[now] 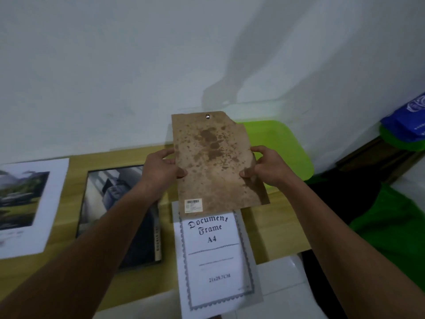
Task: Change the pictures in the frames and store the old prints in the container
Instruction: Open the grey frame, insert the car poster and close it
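Nearest to us, the paper insert (212,261) printed "Document Frame A4" lies face up on a grey frame (251,256), and both hang over the near edge of the worktop (76,162). To its left we see a dark-framed picture (119,215) lying flat, and further left a loose print (25,203) with a white border.

Above the insert we hold a stained brown backing board (216,162) off the worktop, tilted up, its barcode label at the near corner and a small metal hanger at the far edge. Our left hand (161,168) grips the board's left edge and our right hand (264,166) grips the right edge. On each side the thumb (181,173) presses the face turned to us while the other fingers (259,149) curl round the edge, so the board sits clamped between both hands.

Beyond the board's chipped far corner a green container (287,146) rests against the white wall (115,65). A blue bag (407,120) sits far right.
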Demonstrator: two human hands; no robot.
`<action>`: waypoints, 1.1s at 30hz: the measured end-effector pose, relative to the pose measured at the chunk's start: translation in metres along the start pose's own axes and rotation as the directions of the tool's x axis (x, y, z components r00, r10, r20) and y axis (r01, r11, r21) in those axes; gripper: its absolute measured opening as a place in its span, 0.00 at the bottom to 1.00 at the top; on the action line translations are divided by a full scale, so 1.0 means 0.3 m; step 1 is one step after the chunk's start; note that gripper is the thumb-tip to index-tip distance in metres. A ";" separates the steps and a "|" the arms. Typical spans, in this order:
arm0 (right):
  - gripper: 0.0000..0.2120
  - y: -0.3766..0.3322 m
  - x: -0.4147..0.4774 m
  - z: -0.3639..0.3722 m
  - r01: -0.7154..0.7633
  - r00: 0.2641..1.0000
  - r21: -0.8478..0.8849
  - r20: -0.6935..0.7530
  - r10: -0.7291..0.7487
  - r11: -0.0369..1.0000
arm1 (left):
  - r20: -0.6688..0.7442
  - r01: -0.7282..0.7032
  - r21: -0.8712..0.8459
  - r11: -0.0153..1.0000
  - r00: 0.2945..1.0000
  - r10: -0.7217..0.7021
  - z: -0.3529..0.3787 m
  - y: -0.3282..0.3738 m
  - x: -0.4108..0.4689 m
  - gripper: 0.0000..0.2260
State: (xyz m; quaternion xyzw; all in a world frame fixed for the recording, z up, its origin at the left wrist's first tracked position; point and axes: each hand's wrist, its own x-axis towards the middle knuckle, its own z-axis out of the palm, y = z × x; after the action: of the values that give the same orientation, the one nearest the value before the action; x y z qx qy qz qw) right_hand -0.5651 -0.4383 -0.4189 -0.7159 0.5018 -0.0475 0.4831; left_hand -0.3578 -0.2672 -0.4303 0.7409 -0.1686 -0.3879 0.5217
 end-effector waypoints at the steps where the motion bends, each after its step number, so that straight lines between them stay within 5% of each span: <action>1: 0.44 -0.025 -0.022 0.044 0.019 1.000 0.009 0.012 -0.019 1.000 | 0.005 -0.003 -0.001 1.000 1.000 0.003 -0.056 -0.013 -0.018 0.31; 13: 0.49 -0.146 -0.171 0.737 0.054 0.987 0.074 0.149 -0.065 0.996 | -0.027 0.048 0.182 0.982 0.999 -0.044 -0.680 -0.272 -0.168 0.38; 18: 0.61 -0.005 -0.072 0.960 0.019 0.987 0.069 0.157 -0.030 0.997 | -0.067 0.100 0.305 0.947 0.994 -0.083 -0.775 -0.410 -0.135 0.41; 27: 0.53 -0.012 -0.117 1.024 0.057 0.991 -0.133 0.125 -0.041 0.989 | -0.072 0.030 0.451 0.892 0.997 0.003 -0.757 -0.550 -0.081 0.33; 33: 0.53 -0.011 -0.105 1.009 0.078 0.986 -0.274 0.161 -0.034 0.958 | -0.086 0.023 0.505 0.863 0.996 0.024 -0.763 -0.565 -0.087 0.39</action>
State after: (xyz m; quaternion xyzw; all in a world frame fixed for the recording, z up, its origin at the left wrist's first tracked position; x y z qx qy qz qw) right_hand -0.4109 -0.2193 -0.5633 -0.7924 0.4440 0.0657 0.4130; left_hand -0.2290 -0.0353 -0.5377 0.8682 -0.2411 -0.2963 0.3166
